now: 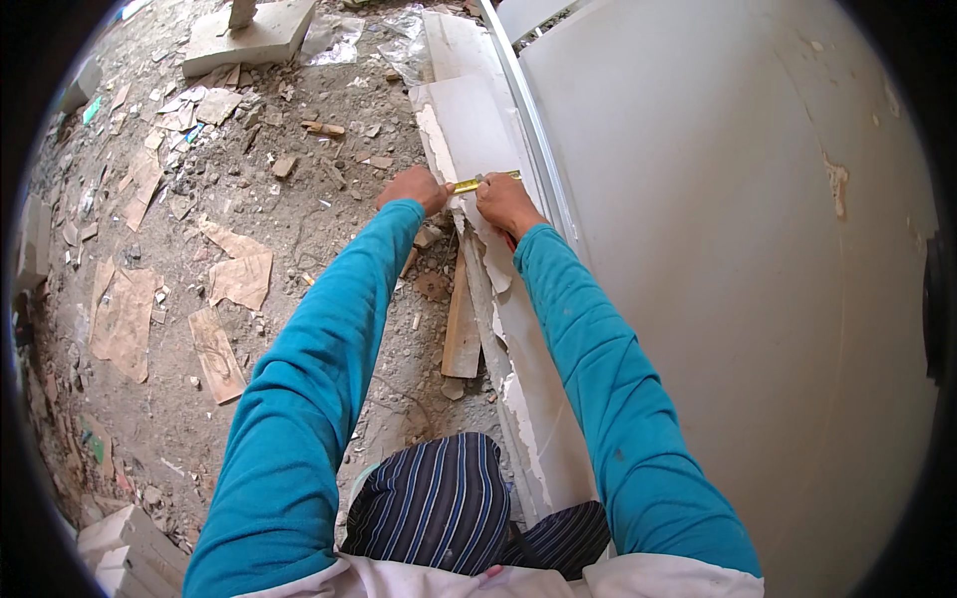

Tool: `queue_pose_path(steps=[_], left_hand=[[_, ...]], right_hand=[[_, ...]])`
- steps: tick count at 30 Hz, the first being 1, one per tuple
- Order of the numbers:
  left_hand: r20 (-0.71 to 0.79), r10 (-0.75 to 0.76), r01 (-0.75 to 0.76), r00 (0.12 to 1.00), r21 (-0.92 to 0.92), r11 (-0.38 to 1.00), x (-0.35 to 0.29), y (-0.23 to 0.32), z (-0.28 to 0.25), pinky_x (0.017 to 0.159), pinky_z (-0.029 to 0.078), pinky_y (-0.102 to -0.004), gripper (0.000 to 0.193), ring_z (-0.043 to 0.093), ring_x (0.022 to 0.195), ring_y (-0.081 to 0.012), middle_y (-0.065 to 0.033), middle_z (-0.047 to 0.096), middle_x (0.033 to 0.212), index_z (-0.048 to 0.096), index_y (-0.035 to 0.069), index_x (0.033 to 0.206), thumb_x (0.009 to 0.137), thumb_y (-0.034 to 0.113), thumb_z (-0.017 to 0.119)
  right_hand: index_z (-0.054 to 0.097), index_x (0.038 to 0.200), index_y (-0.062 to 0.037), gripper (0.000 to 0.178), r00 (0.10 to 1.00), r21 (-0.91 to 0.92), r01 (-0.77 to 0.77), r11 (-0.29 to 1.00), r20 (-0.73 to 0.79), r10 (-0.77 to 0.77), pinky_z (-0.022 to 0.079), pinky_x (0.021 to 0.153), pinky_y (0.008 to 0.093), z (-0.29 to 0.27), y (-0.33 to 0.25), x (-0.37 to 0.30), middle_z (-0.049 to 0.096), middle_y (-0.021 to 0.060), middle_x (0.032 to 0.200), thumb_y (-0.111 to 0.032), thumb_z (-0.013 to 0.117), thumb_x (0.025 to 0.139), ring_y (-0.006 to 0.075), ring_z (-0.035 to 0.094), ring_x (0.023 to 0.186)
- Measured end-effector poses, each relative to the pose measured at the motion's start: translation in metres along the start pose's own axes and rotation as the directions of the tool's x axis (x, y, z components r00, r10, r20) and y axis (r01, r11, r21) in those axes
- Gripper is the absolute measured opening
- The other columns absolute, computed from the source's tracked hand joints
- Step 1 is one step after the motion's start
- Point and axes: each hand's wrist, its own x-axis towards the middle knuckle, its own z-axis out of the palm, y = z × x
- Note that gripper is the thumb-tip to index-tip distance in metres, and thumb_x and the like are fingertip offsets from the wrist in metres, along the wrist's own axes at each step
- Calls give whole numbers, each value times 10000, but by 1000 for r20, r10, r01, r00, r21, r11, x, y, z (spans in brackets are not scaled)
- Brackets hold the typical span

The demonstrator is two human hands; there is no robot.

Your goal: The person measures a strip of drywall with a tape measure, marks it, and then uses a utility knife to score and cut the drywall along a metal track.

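A yellow tape measure blade (467,186) stretches across a narrow white board strip (474,125) with a ragged, peeled left edge. My left hand (417,189) is closed on the blade's left end at that ragged edge. My right hand (505,206) is closed on the blade farther right, above the strip, and a short length of yellow shows past its fingers. Something small and red (511,242) peeks out beneath my right wrist; its kind is hidden. The tape's case cannot be made out.
A large pale board (698,199) fills the right side, with a metal profile (538,130) along its left edge. A wooden piece (461,324) lies under the strip. Rubble, torn brown paper (239,269) and a pale block (249,40) cover the ground at left.
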Motion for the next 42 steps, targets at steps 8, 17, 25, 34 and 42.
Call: queue_pose_path(steps=[8,17,25,34,42], left_hand=[[-75,24,-20,997,59,998,-30,9,4,969,555,-485,543,686,1193,-362,-175,718,1277,747,91,1211,959,565,664],[-171,612,-547,772,314,777,-174,18,91,831,486,-527,240,641,1089,-264,-77,711,1084,791,121,980,915,335,702],[12,804,-796,595,147,587,-229,31,171,797,429,-505,164,618,1006,-247,-43,654,1029,780,169,913,918,215,623],[112,814,-797,569,316,514,-223,26,211,899,397,-563,240,594,1102,-288,-41,718,1183,811,175,1105,943,222,641],[-23,822,-764,569,355,539,-227,28,229,923,403,-588,271,585,1161,-312,-58,722,1198,805,177,1137,959,262,620]], right_hand=[[760,1079,35,295,984,-444,-6,896,155,83,614,820,440,-11,-35,29,750,266,1066,-142,602,904,385,760,913],[749,1182,-12,358,980,-530,23,848,178,85,561,994,460,7,-28,36,714,250,1242,-155,614,883,426,694,1154],[744,1164,13,339,993,-320,-102,942,30,117,554,1012,468,8,-35,29,708,284,1215,-144,605,897,441,687,1155],[773,1130,-28,285,993,-364,-120,924,-25,119,577,985,444,17,-41,7,740,235,1179,-140,620,918,383,717,1128],[755,1185,-35,306,995,-368,-72,927,35,92,570,997,438,9,-39,19,720,224,1249,-148,609,942,386,701,1168]])
